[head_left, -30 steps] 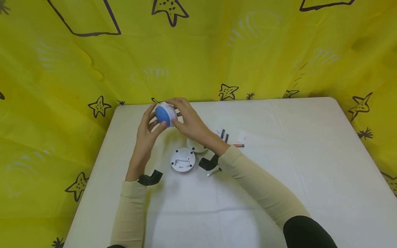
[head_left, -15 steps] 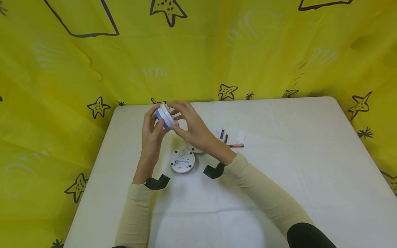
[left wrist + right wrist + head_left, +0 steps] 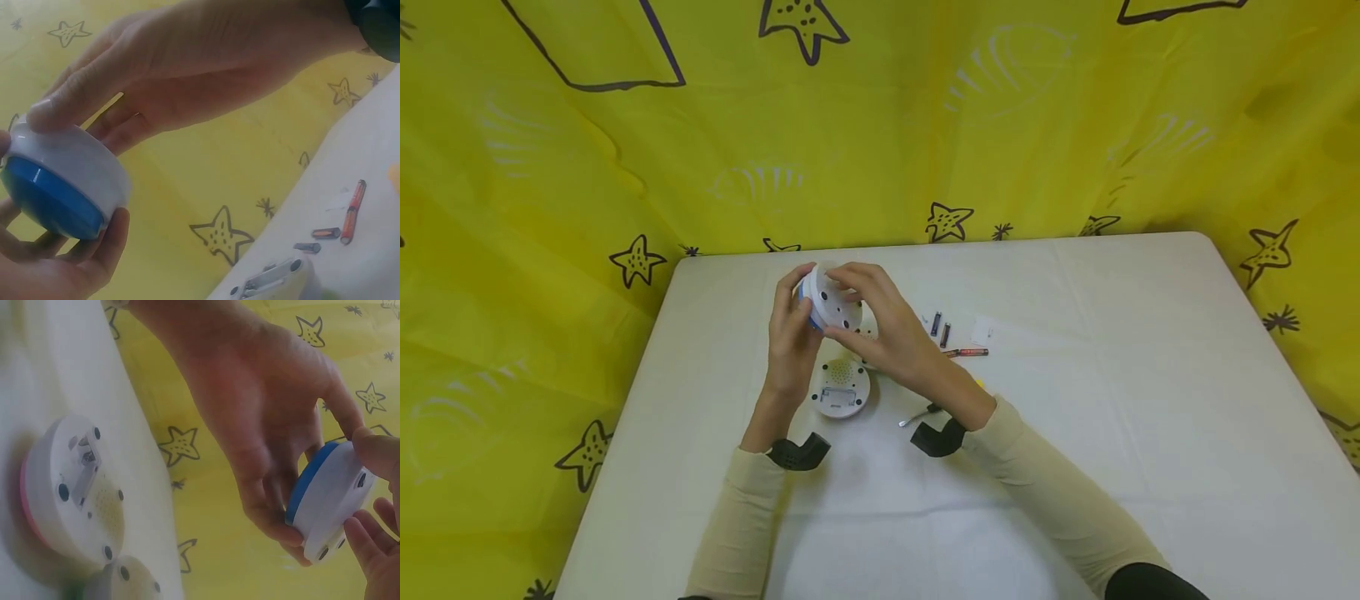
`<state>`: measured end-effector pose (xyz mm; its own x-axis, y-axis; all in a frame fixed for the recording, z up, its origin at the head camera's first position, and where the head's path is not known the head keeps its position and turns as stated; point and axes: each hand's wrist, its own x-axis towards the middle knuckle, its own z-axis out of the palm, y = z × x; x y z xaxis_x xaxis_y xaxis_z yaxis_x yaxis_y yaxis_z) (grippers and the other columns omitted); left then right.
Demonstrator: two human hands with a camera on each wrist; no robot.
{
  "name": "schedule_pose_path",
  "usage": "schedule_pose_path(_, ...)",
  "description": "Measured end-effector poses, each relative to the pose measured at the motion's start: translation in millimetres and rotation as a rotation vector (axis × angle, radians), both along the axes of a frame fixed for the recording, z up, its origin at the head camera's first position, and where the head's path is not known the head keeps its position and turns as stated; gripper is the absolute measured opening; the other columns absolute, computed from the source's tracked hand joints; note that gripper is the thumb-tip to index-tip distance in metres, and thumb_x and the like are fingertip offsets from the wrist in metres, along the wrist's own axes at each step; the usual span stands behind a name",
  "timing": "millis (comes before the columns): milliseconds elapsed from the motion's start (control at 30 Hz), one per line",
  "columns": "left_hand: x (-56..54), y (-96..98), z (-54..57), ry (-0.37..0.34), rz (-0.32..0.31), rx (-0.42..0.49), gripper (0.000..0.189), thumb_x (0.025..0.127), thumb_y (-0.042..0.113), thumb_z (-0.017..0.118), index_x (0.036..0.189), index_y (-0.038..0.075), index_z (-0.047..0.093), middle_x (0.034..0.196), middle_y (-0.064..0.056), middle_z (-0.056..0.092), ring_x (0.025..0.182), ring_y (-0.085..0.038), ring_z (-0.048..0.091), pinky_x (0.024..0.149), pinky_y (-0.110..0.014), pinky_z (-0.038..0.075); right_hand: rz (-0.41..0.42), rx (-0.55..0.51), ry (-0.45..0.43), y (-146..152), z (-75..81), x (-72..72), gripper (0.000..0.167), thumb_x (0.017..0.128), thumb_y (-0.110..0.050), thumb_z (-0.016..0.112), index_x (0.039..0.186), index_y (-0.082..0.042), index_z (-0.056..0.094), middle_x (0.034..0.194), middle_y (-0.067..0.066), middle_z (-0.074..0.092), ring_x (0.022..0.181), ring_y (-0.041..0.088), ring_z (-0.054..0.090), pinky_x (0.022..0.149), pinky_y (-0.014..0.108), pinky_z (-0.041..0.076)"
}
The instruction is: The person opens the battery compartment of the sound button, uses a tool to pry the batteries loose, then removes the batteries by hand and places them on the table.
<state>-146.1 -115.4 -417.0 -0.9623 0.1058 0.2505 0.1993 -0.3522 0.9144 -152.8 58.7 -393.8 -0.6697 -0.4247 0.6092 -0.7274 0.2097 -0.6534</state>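
Note:
Both hands hold up a round push-button device [image 3: 833, 310] with a blue top and a white base. Its white underside with small black feet faces right in the head view. Fingers of my left hand [image 3: 792, 346] curl round the blue side and rim. With thumb and fingertips, my right hand [image 3: 898, 337] pinches the white base. The left wrist view shows the blue dome [image 3: 53, 200] between the hands. A similar device [image 3: 841, 390] lies upside down below, its battery compartment uncovered; the right wrist view shows its pink edge [image 3: 30, 506]. Another device [image 3: 868, 327] is partly hidden behind my right hand.
To the right of the hands lie dark batteries [image 3: 945, 335] and red-and-black batteries [image 3: 968, 352]. A small clear piece [image 3: 983, 330] lies near them. A screwdriver [image 3: 917, 416] is partly covered by my right forearm. A yellow curtain [image 3: 880, 150] hangs behind the white table [image 3: 1112, 375].
The held device has turned from showing its blue top to showing its white underside. Both hands have moved right and slightly toward the body with it.

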Motion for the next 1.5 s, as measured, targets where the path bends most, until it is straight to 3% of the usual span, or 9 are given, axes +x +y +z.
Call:
schedule_pose_path(200, 4.0, 12.1, -2.5, 0.029, -0.06, -0.04, 0.045, 0.103, 0.025, 0.029, 0.147, 0.019, 0.041, 0.135, -0.002, 0.05, 0.116, -0.018, 0.052, 0.094, -0.028, 0.051, -0.065, 0.025, -0.001, 15, -6.3, 11.8, 0.065, 0.093, -0.013, 0.079, 0.15, -0.004, 0.048, 0.15, 0.016, 0.047, 0.139, 0.027, 0.048, 0.107, 0.041, 0.051)
schedule_pose_path(367, 7.9, 22.3, -3.4, 0.036, -0.101, -0.07, 0.047, 0.101, 0.029, 0.029, 0.146, 0.02, 0.042, 0.134, -0.001, 0.049, 0.113, -0.017, 0.052, 0.091, -0.029, 0.051, -0.157, 0.039, 0.064, 24, -13.6, 18.7, 0.058, 0.095, -0.012, 0.076, 0.147, -0.003, 0.052, 0.148, 0.018, 0.049, 0.141, 0.032, 0.044, 0.112, 0.047, 0.046)
schedule_pose_path(500, 10.9, 30.9, -4.5, 0.036, -0.119, -0.101, 0.046, 0.101, 0.031, 0.028, 0.144, 0.024, 0.043, 0.133, 0.001, 0.049, 0.113, -0.017, 0.051, 0.09, -0.03, 0.049, -0.2, 0.065, 0.124, 31, -17.5, 24.2, 0.053, 0.098, -0.013, 0.072, 0.146, -0.002, 0.054, 0.145, 0.019, 0.05, 0.135, 0.034, 0.045, 0.107, 0.045, 0.045)
schedule_pose_path(733, 14.2, 44.3, -9.7, 0.071, -0.096, -0.148, 0.047, 0.098, 0.034, 0.027, 0.139, 0.024, 0.046, 0.129, 0.003, 0.053, 0.112, -0.016, 0.053, 0.091, -0.03, 0.047, -0.255, 0.019, 0.19, 38, -21.1, 28.6, 0.039, 0.099, -0.007, 0.066, 0.137, -0.001, 0.06, 0.133, 0.02, 0.056, 0.124, 0.035, 0.051, 0.103, 0.043, 0.046)
schedule_pose_path(1033, 18.4, 54.0, -16.0, 0.174, -0.05, -0.243, 0.062, 0.101, 0.042, 0.031, 0.141, -0.004, 0.044, 0.129, -0.007, 0.052, 0.109, -0.019, 0.055, 0.086, -0.029, 0.05, -0.273, -0.085, 0.182, 42, -28.4, 29.4, 0.025, 0.099, 0.0, 0.063, 0.124, 0.003, 0.064, 0.123, 0.019, 0.058, 0.113, 0.03, 0.055, 0.1, 0.03, 0.048)
schedule_pose_path(1267, 22.5, 59.3, -13.5, 0.19, -0.007, -0.334, 0.056, 0.101, 0.032, 0.026, 0.139, -0.002, 0.05, 0.127, -0.024, 0.055, 0.106, -0.019, 0.058, 0.083, -0.028, 0.052, -0.244, -0.134, 0.127, 47, -26.6, 28.9, 0.021, 0.096, 0.006, 0.068, 0.116, 0.002, 0.064, 0.113, 0.015, 0.058, 0.099, 0.023, 0.055, 0.089, 0.026, 0.048)
schedule_pose_path(1500, 23.2, 62.3, -15.8, 0.152, 0.028, -0.427, 0.054, 0.104, 0.031, 0.022, 0.137, 0.003, 0.054, 0.127, -0.021, 0.06, 0.103, -0.021, 0.061, 0.083, -0.029, 0.052, -0.213, -0.1, 0.084, 51, -29.2, 27.3, 0.021, 0.093, 0.009, 0.068, 0.111, 0.0, 0.062, 0.11, 0.012, 0.056, 0.097, 0.02, 0.055, 0.087, 0.021, 0.048)
